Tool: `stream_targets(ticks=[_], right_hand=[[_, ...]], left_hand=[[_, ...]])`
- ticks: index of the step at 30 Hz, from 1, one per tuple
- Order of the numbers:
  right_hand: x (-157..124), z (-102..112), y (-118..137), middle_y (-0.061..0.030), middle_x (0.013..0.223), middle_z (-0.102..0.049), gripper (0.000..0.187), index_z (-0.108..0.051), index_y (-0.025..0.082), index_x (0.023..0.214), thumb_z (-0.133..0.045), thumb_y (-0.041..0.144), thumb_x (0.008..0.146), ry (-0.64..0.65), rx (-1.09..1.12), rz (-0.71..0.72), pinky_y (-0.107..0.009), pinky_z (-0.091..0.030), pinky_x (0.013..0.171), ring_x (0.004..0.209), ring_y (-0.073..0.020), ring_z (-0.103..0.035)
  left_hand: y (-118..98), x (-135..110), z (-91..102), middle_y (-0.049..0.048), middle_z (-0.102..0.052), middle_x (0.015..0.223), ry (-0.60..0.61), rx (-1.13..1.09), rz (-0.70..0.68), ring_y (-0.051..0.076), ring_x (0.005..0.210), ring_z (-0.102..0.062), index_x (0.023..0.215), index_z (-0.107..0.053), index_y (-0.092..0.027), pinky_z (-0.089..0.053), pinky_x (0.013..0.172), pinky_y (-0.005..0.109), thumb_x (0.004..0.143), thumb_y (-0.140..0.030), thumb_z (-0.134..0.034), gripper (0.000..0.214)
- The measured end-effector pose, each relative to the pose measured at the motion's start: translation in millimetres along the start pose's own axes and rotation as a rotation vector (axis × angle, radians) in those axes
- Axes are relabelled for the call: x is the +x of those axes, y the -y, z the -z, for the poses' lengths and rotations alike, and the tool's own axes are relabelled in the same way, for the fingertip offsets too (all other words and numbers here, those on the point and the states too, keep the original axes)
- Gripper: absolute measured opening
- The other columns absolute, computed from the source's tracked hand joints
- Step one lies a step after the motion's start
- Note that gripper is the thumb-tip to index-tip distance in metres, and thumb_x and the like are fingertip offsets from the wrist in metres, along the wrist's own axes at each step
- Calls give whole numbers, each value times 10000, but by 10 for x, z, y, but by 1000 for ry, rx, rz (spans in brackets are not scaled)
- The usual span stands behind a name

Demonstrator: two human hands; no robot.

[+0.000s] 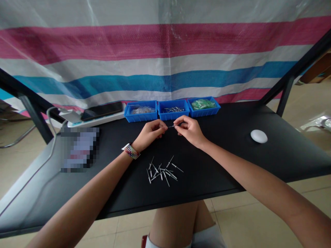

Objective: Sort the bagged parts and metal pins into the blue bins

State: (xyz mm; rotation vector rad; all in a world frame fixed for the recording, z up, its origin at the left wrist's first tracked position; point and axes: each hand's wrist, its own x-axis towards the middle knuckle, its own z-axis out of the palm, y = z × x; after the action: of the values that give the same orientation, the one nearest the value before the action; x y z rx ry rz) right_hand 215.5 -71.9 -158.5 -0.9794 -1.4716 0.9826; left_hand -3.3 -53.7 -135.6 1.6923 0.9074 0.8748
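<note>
Between my two hands a thin silver pop rivet is stretched out sideways, just in front of the middle bin. My left hand pinches its left end between thumb and finger. At the other end, the fingertips of my right hand are closed on it. Nearer to me, a loose pile of pop rivets lies on the black table. Behind my hands stands the middle blue bin, with more metal rivets inside.
A left blue bin holds clear plastic bags; a right blue bin holds green packets. At the left are a power strip, a phone and a blurred-out item. A white mouse sits at right.
</note>
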Motion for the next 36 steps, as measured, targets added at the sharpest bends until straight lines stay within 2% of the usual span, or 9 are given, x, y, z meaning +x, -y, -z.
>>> stream_targets(ticks=[6, 12, 17, 25, 30, 36], right_hand=[[3, 9, -11, -20, 962, -708, 201, -707, 207, 988, -772, 326, 839, 20, 19, -37, -260, -561, 549, 611, -118, -665], [5, 30, 10, -13, 794, -722, 208, -719, 205, 948, -744, 401, 885, 55, 55, -84, -250, -553, 538, 584, -129, -650], [4, 14, 8, -12, 833, -715, 197, -720, 202, 933, -783, 366, 844, 14, 73, -62, -249, -557, 542, 600, -124, -656], [11, -4, -15, -17, 905, -732, 204, -720, 197, 981, -783, 314, 827, -25, 33, 3, -259, -568, 546, 598, -115, -650], [7, -3, -18, -21, 928, -732, 169, -719, 199, 961, -771, 301, 836, -13, 0, 16, -266, -564, 544, 598, -116, -650], [6, 10, -19, -20, 930, -719, 206, -727, 195, 986, -785, 313, 828, 29, 10, -50, -256, -548, 549, 622, -120, -665]], left_hand=[[3, 6, 0, 0, -620, 742, -6, -16, -23, 103, 589, -567, 868, -679, -167, -472, 543, 215, 889, -400, -770, 252], [22, 11, 2, -2, -615, 738, -21, -32, -55, 102, 589, -567, 878, -673, -167, -472, 538, 214, 884, -398, -797, 262], [22, 10, 2, -7, -608, 736, -15, -35, -47, 101, 582, -566, 890, -664, -169, -468, 538, 214, 872, -417, -816, 292], [19, 0, 15, 2, -635, 756, 3, 14, 35, 107, 618, -581, 870, -650, -164, -462, 566, 212, 948, -527, -709, 376], [17, 1, 12, -1, -630, 752, 7, 7, 13, 103, 619, -574, 858, -651, -161, -460, 573, 214, 941, -494, -726, 351], [16, 10, 2, -11, -610, 740, -19, -28, -21, 100, 596, -572, 901, -673, -156, -474, 553, 218, 894, -419, -789, 288]])
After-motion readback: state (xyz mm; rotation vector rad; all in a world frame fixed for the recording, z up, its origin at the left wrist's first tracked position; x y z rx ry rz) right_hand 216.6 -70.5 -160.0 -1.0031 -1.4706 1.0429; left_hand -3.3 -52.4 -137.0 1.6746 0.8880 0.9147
